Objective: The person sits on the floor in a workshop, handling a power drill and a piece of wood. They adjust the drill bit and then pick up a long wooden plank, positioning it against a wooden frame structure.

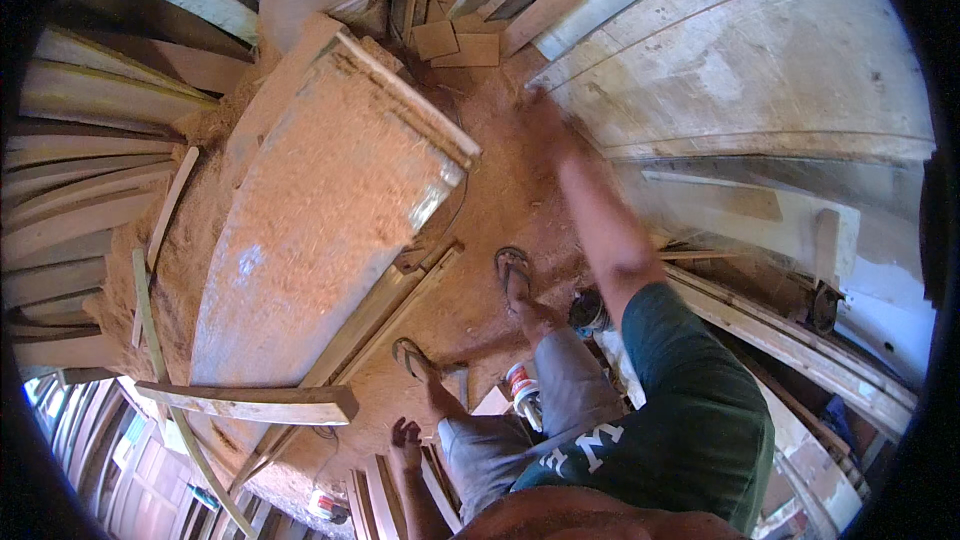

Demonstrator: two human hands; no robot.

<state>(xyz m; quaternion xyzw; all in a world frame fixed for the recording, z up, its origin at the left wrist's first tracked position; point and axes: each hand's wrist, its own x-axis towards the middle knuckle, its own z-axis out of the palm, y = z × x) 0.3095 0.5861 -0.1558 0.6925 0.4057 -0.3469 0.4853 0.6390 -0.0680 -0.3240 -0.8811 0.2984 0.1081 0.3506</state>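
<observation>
My right arm reaches forward, and my right hand (543,125) is at the near lower corner of a large pale wooden panel (730,60) on the right. Motion blur smears its fingers, so whether it grips the panel's edge is unclear. Down by my left thigh hangs my left hand (405,443), its fingers loosely bent and apart, with nothing seen in it. Ahead on the left stands a bench with a broad flat top (310,200), covered in sawdust. A thick wooden plank (250,403) lies across its near end.
Boards (80,170) are stacked along the left side. Sawdust covers the floor (510,200) around my sandalled feet. Small wood offcuts (465,48) lie at the far end. A white and red container (522,383) stands by my legs, and long timbers (800,340) lie on the right.
</observation>
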